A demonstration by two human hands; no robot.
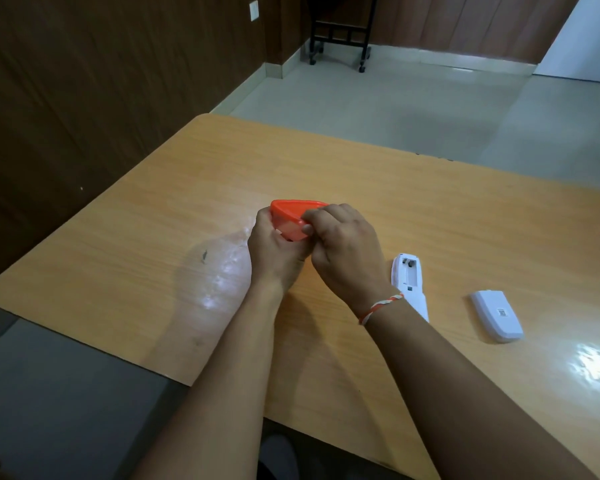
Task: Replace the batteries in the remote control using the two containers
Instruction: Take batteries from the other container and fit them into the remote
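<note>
Gripping orange container (291, 218), left hand (274, 251), right hand (343, 247)

Container (293, 220) contents hidden by hands (340, 244)

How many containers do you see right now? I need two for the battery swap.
1. An orange-lidded container is held up between the left hand and right hand, above the table. No second one shows; it may be out of frame.
</note>
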